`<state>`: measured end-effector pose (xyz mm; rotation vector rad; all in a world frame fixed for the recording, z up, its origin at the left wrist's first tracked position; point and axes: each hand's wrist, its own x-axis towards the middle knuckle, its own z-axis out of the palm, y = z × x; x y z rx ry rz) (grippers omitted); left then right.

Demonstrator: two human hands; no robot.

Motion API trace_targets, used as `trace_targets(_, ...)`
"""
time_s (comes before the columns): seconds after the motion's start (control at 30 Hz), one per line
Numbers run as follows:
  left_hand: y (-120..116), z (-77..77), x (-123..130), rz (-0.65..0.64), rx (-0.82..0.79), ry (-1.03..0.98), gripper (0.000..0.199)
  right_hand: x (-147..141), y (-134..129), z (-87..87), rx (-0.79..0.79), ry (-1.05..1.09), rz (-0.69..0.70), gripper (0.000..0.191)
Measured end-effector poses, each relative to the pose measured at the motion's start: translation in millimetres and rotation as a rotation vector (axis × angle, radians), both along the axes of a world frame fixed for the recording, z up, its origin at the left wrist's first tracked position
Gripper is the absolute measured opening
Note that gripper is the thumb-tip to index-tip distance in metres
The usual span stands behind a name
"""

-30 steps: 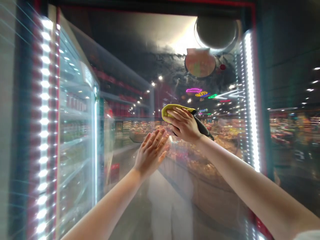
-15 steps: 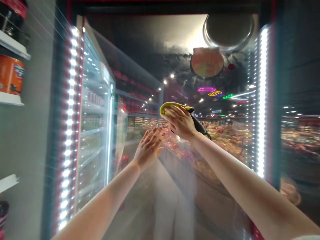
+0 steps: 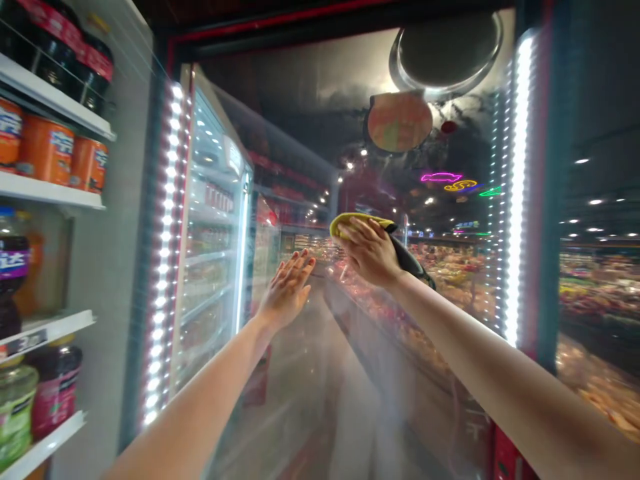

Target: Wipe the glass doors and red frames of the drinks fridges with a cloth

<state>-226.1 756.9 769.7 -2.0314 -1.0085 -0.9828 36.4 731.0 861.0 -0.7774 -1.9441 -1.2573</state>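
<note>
A glass door fills the middle of the view, with reflections and a hazy film on it. Against the glass, my right hand holds a yellow cloth under outstretched fingers; a dark part of it, or its reflection, trails off to the lower right. My left hand is lower and to the left, empty, its fingers spread toward the pane. Whether its palm touches the glass I cannot tell.
Shelves on the left hold orange cans, dark cola bottles and other drinks. Bright light strips run down both sides of the door. A round metal-rimmed shape shows at the top. Beyond lie blurred store displays.
The view has swung left, so more of the drink shelves shows. My hands are farther apart: the left has shifted left, the right with the cloth slightly right.
</note>
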Motion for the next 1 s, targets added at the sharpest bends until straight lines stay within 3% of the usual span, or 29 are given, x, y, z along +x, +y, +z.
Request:
trace_targets(0.07, -2, -0.6, 2, 0.016, -0.027, 0.001, 0.065, 9, -2, -6.6, -0.022, -0.126, 0.043, 0.047)
trace_targets(0.17, -5, -2.0, 4, 0.026, -0.034, 0.004, 0.069, 14, -1, 6.8, 0.012, -0.057, 0.055, 0.045)
trace_targets(0.23, -6, -3.2, 5, 0.029, -0.025, 0.008, 0.07, -4, 4, 24.5, 0.033, 0.086, 0.035, 0.047)
trace_targets(0.33, -5, -4.6, 0, 0.025, 0.009, 0.033, 0.072, -59, 16, 42.1, 0.026, 0.257, 0.009, 0.048)
trace_targets(0.47, 0, -5.6, -29, 0.023, 0.08, 0.074, 0.074, -114, 29, 30.6, -0.042, 0.081, 0.056, 0.045)
trace_targets(0.57, 9, -7.1, -61, 0.07, 0.1, -0.019, 0.082, -108, 28, 17.9, -0.071, -0.121, 0.122, 0.042)
trace_targets(0.67, 19, -9.9, -86, 0.077, 0.044, -0.062, 0.089, -93, 26, 24.7, -0.018, -0.055, 0.13, 0.037)
trace_targets(0.73, 24, -12.1, -92, 0.048, 0.012, -0.057, 0.09, -99, 28, 36.7, 0.051, 0.128, 0.103, 0.037)
trace_targets(0.83, 27, -14.9, -91, 0.01, 0.015, -0.075, 0.093, -133, 39, 46.5, 0.117, 0.336, 0.076, 0.044)
trace_targets(0.9, 26, -15.9, -89, -0.009, 0.025, -0.083, 0.095, -157, 44, 41.4, 0.094, 0.292, 0.071, 0.049)
trace_targets(1.0, 23, -15.7, -86, -0.011, 0.03, -0.091, 0.094, -176, 47, 20.1, 0.019, 0.11, 0.064, 0.048)
